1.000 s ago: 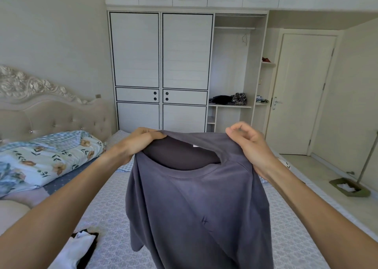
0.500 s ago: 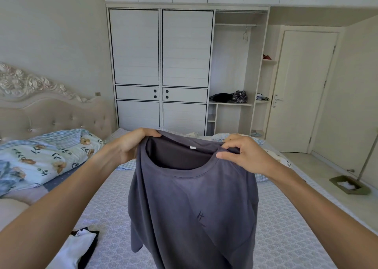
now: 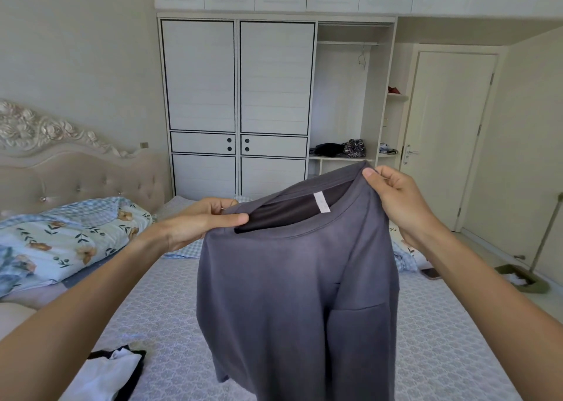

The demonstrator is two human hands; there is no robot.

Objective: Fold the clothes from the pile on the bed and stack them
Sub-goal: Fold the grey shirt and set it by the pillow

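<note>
- A dark grey, soft-knit, round-necked T-shirt (image 3: pixel 292 294) hangs in the air above the bed, held up by its shoulders, the neck opening facing the camera and a small white label (image 3: pixel 322 202) showing inside the back of the collar.
- The shirt hangs tilted: its right shoulder sits higher than its left, and its lower part drops out of view at the bottom edge.
- The left hand (image 3: pixel 195 227) pinches the shirt's left shoulder at the collar, thumb lying along the front of the fabric and fingers curled behind it.
- The right hand (image 3: pixel 396 202) grips the other shoulder seam, thumb on the near side and fingers curled round the cloth.
- Under the shirt lies the bed with a pale lilac, patterned quilted cover (image 3: pixel 170 315).
- On the cover at lower left lies a white and black garment (image 3: pixel 112 373), well apart from the hanging shirt.
- Along the left side of the bed lies a rolled floral duvet in blue and cream (image 3: pixel 67 242), in front of a beige tufted headboard with a carved top (image 3: pixel 76 175).
- By the right edge of the bed, just beside the right forearm, a dark phone (image 3: pixel 430 273) lies flat.
- Behind the bed stands a white wardrobe with black-lined doors (image 3: pixel 237 102), its open section holding dark clothes on a shelf (image 3: pixel 338 149).
- To the right are a closed cream door (image 3: pixel 444 132) and, on the floor, a green dustpan with a long handle (image 3: pixel 524 278).
</note>
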